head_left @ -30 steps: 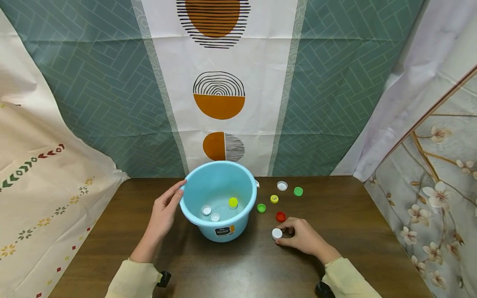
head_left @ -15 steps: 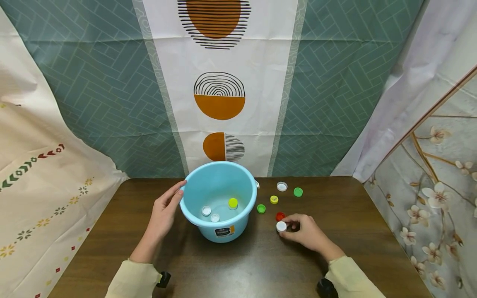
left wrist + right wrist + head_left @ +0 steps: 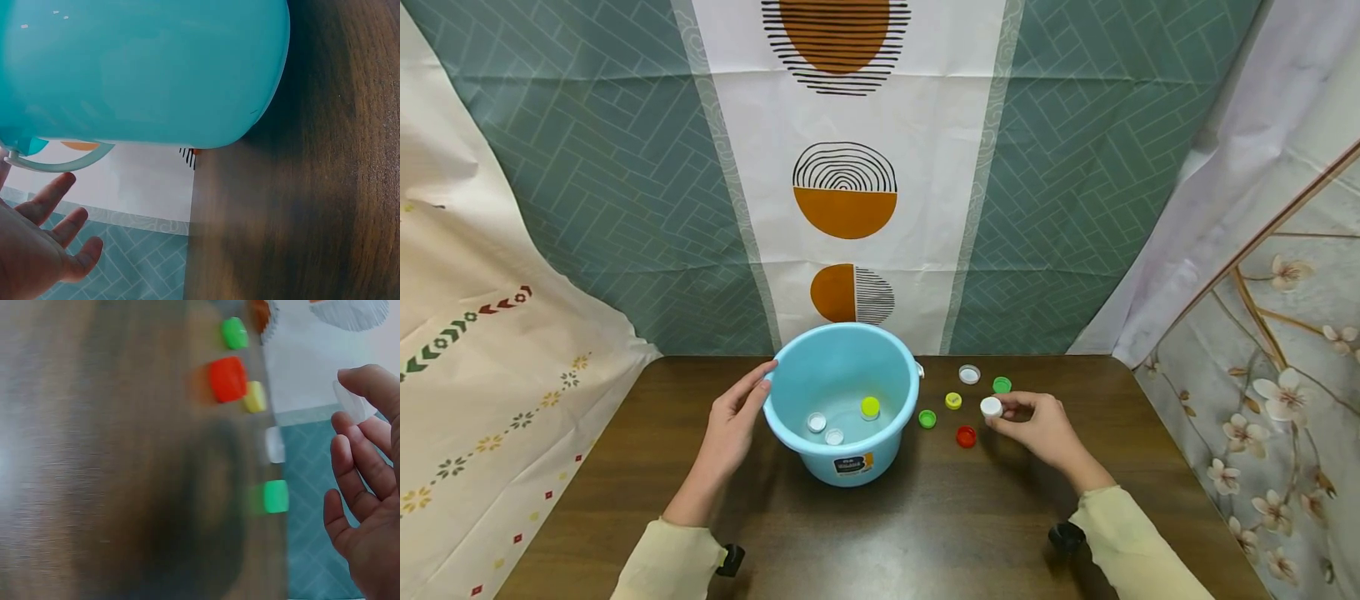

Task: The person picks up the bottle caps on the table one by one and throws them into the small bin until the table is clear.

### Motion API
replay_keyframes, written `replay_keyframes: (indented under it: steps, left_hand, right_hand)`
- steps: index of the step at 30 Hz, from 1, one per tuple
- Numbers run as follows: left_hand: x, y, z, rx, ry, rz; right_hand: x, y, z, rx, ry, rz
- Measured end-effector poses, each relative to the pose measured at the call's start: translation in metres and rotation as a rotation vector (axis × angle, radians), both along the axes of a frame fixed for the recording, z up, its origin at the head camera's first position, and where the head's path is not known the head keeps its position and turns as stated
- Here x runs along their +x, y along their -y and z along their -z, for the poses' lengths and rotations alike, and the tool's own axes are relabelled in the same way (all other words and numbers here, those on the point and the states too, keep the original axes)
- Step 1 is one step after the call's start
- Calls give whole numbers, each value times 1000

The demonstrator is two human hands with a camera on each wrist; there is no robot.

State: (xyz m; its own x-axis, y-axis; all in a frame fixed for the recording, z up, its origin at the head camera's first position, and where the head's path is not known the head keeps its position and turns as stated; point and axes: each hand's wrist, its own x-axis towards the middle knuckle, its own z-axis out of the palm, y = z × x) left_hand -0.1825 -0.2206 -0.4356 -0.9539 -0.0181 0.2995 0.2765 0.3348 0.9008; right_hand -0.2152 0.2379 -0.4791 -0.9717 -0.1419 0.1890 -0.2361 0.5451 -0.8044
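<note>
A light blue bucket (image 3: 842, 375) stands on the table, with two white caps and a yellow-green cap (image 3: 870, 407) lying inside. My left hand (image 3: 730, 425) holds its left rim with thumb and forefinger; the other fingers spread apart beside the bail handle (image 3: 69, 164) in the left wrist view. Between the thumb and fingers of my right hand (image 3: 1037, 427) is a white bottle cap (image 3: 991, 407), raised above the table. The right wrist view also shows this pinched white cap (image 3: 351, 403), partly hidden by the fingers.
Right of the bucket lie loose caps: a red one (image 3: 966, 437), a yellow one (image 3: 953, 401), a white one (image 3: 969, 375), a near green one (image 3: 927, 419) and a far green one (image 3: 1002, 385). Patterned cloth (image 3: 1060, 208) hangs behind the brown table (image 3: 880, 542).
My right hand has lifted the white cap and moved it away from me and to the right, past the red cap. The left hand and bucket stay in place.
</note>
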Motion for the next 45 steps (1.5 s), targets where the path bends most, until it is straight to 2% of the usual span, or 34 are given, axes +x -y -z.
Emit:
replay_keyframes:
  steps: [5,12,16,35,45]
  left_hand:
    - [-1,0,0,-5,-7,-1]
    - [-1,-1,-1,-8,2,0]
    - [0,0,-1,-7,7,3]
    - [0,-1,-1,-8,8,-1]
    - [0,0,0,-13,13,-13]
  right_hand:
    - [-13,-6,-17,-39,-55,60]
    - [-25,-9,-39,-76,-63,139]
    - [-30,-5,-50,-85,-79,155]
    - [-41,38,-91,-127,-136,74]
    - [-43,74,-103,-143,-167,16]
